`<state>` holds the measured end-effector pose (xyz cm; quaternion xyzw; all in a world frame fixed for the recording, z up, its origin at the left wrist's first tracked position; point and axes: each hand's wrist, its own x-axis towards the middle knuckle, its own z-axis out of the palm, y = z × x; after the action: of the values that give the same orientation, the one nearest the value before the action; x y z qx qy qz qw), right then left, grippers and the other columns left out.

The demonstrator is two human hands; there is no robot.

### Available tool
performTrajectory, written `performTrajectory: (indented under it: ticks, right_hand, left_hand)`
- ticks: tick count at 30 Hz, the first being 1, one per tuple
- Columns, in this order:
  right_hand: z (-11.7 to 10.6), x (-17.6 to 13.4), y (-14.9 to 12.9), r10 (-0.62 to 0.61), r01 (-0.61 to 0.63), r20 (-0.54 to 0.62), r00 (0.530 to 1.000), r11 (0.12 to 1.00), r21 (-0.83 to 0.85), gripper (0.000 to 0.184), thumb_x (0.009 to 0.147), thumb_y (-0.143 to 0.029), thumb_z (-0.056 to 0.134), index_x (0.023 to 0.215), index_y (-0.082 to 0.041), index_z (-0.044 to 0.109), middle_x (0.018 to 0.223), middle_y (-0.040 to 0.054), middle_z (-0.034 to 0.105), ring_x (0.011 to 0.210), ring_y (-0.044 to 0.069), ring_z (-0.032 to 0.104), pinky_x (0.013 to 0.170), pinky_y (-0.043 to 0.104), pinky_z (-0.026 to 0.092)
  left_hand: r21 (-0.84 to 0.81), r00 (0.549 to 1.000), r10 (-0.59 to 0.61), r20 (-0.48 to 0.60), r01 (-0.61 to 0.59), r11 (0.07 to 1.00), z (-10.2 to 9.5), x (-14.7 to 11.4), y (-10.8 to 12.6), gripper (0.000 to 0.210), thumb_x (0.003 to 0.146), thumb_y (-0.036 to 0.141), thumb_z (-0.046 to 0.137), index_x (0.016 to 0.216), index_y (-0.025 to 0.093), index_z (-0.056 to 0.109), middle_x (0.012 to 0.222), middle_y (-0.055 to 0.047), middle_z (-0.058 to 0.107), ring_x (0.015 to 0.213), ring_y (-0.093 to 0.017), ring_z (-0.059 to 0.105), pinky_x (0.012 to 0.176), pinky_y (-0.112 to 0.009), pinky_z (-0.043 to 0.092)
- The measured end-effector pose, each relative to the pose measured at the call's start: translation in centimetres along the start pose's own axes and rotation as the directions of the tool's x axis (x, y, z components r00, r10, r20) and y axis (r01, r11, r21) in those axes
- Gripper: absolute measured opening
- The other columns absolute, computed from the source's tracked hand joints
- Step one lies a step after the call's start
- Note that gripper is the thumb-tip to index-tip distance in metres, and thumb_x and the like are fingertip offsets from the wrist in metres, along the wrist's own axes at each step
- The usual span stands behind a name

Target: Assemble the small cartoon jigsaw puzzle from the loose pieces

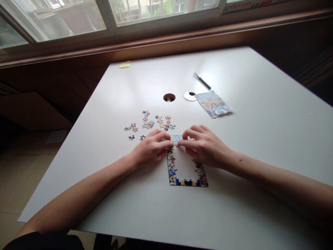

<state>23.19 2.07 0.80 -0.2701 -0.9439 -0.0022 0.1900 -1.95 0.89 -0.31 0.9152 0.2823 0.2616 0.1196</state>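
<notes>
A partly assembled jigsaw puzzle (171,170) lies on the white table, its border joined around a bare middle. My left hand (154,146) rests at its upper left edge, thumb and fingers closed on the border. From the other side, my right hand (203,144) reaches over the top part, its fingertips pinched low at a small puzzle piece (177,146), mostly hidden by the fingers. Past my left hand, several loose puzzle pieces (148,124) lie scattered, some of them in small clusters.
A creased picture sheet (214,103) lies at the right, partly over a round metal ring (189,96). Beyond it is a black pen (202,81). The table (140,90) has a round cable hole (169,97) and a yellow sticky note (125,65) near its far edge.
</notes>
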Motion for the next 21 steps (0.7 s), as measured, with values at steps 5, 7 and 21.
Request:
performTrajectory:
  ticks: [5,7,21]
  right_hand:
    - [0.7,-0.2,0.3,-0.004,0.008,-0.042,0.999,0.995,0.096,0.020,0.090,-0.015,0.056,0.100,-0.023,0.072,0.092,0.0068,0.065,0.084,0.020,0.052,0.078,0.035,0.041]
    - [1.1,-0.3,0.5,0.005,0.004,-0.059,0.998,0.990,0.144,0.020,0.089,-0.013,0.056,0.100,-0.022,0.071,0.092,0.0065,0.064,0.083,0.019,0.052,0.079,0.035,0.042]
    - [1.2,-0.3,1.0,0.004,0.015,-0.081,0.997,0.974,0.224,0.023,0.086,-0.010,0.058,0.102,-0.021,0.069,0.095,0.0069,0.067,0.087,0.020,0.057,0.081,0.037,0.044]
  left_hand:
    - [-0.004,1.000,-0.013,0.007,0.013,1.000,-0.1,0.0,0.1,0.028,0.088,0.003,0.048,0.108,0.019,0.060,0.108,-0.008,0.064,0.105,-0.021,0.053,0.094,-0.040,0.052]
    - [-0.028,0.999,-0.036,-0.008,0.035,0.999,-0.1,0.0,0.1,0.031,0.087,0.001,0.046,0.110,0.018,0.059,0.108,-0.009,0.064,0.105,-0.020,0.053,0.093,-0.039,0.052]
    - [-0.020,1.000,-0.031,0.000,0.031,0.999,-0.1,-0.1,0.2,0.025,0.091,0.006,0.048,0.108,0.019,0.062,0.108,-0.008,0.065,0.104,-0.020,0.055,0.092,-0.039,0.053]
